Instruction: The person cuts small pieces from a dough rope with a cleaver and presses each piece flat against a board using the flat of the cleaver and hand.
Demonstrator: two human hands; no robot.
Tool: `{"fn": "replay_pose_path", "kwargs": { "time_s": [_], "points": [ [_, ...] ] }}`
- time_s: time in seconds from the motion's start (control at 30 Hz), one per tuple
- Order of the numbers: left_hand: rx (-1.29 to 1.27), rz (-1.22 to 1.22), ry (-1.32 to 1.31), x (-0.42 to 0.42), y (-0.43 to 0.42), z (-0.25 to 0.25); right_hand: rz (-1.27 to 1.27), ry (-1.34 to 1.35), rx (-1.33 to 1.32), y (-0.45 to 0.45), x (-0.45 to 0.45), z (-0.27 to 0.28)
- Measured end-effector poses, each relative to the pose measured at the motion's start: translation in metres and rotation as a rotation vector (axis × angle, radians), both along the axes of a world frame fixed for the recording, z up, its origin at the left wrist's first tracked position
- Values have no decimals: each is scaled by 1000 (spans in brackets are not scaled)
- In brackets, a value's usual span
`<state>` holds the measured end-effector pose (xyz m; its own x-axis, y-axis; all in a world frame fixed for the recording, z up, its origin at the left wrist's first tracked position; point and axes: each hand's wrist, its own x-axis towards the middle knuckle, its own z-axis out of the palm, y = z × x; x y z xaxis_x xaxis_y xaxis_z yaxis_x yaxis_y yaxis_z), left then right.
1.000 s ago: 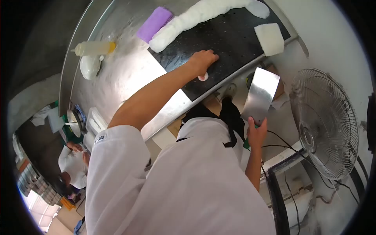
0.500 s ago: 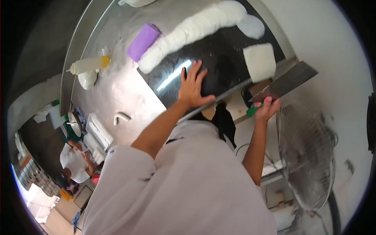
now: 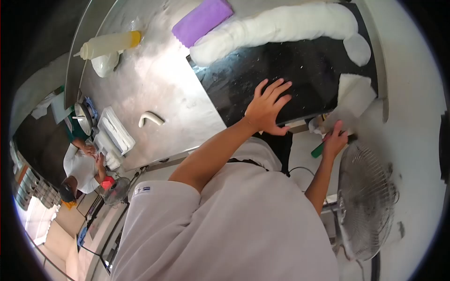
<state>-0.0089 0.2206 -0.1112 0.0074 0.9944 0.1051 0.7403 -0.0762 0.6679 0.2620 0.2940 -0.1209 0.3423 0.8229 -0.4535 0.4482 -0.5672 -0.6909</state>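
Observation:
My left hand (image 3: 268, 107) is spread, palm down, at the front edge of the black board (image 3: 309, 63), with nothing in its fingers. On the right, beyond the board's edge, my right hand (image 3: 335, 139) is closed round the green handle (image 3: 318, 150) of a broad metal blade. The blade is smeared by motion and hard to make out near the white cloth (image 3: 352, 89) at the board's right corner. A long row of overlapping white rounds (image 3: 276, 24) lies along the board's far side, with one separate-looking round (image 3: 357, 49) at its right end.
Left of the board are a purple cloth (image 3: 202, 21), a squeeze bottle (image 3: 110, 44), a white bag (image 3: 104, 64) and a curved white piece (image 3: 151, 119). A fan (image 3: 368, 201) stands at the right. A co-worker (image 3: 82, 166) is at the far left beside white trays (image 3: 116, 131).
My left hand has come back from the board's middle and its fingers have spread. The blade in my right hand has swung up and right. The view has shifted.

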Motion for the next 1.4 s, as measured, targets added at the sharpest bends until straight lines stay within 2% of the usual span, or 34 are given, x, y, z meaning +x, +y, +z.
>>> {"fn": "replay_pose_path", "kwargs": {
  "time_s": [0.03,0.1,0.17,0.2,0.23,0.3,0.37,0.4,0.47,0.5,0.57,0.63,0.67,0.7,0.73,0.77,0.8,0.83,0.87,0.9,1.03,1.1,1.17,1.27,1.3,1.33,1.4],
  "points": [
    [18,-8,15,1,0,-1,-15,-15,-1,-9,-3,12],
    [54,-25,2,0,2,2,-143,241,178,-21,-12,21],
    [106,-63,-48,-3,8,-7,-216,152,189,-55,-9,28],
    [128,-65,-79,-2,14,-13,-118,106,194,-78,-7,31],
    [111,-12,-279,-7,28,-17,-25,60,200,-100,-6,31],
    [46,104,-771,-13,57,-6,-134,66,150,-162,-18,42],
    [217,201,-375,-5,61,24,-148,70,42,-216,-31,46],
    [221,174,-385,-3,40,17,-174,64,53,-236,-32,42],
    [348,-181,274,-11,-19,-9,-170,97,-95,-274,-38,33],
    [366,-200,281,-17,-11,-9,-189,108,-79,-273,-42,29],
    [339,-37,95,-21,2,-17,137,-63,26,-280,-47,27],
    [258,183,-696,-28,31,-22,237,174,-3,-252,-59,22],
    [241,267,-539,-35,28,-12,361,164,53,-223,-69,25],
    [212,227,-391,-37,15,5,496,159,84,-208,-81,28],
    [162,78,-39,-29,-11,1,499,173,88,-190,-84,21],
    [115,-66,318,-22,-35,-9,675,105,35,-166,-89,12],
    [112,-66,343,-27,-51,-9,845,43,-28,-155,-96,7],
    [-6,-95,428,-28,-60,-9,841,64,-23,-149,-98,11],
    [-103,-124,503,-23,-48,-10,863,-54,6,-135,-94,19],
    [-124,-139,516,-21,-43,-11,885,-150,0,-139,-94,27],
    [-129,-197,586,-16,-4,-6,892,-185,-25,-119,-92,25],
    [-30,-190,540,-19,6,-6,842,-171,99,-116,-95,22],
    [-11,-167,580,-18,25,-7,863,-200,117,-91,-95,25],
    [120,-249,472,-25,48,-13,856,-178,126,-85,-98,23],
    [95,-298,537,-24,49,-13,824,-140,131,-92,-101,22],
    [63,-341,542,-26,35,-12,788,3,27,-104,-99,27],
    [-4,-374,590,-25,4,-13,787,-20,87,-145,-98,7]
  ]
}}
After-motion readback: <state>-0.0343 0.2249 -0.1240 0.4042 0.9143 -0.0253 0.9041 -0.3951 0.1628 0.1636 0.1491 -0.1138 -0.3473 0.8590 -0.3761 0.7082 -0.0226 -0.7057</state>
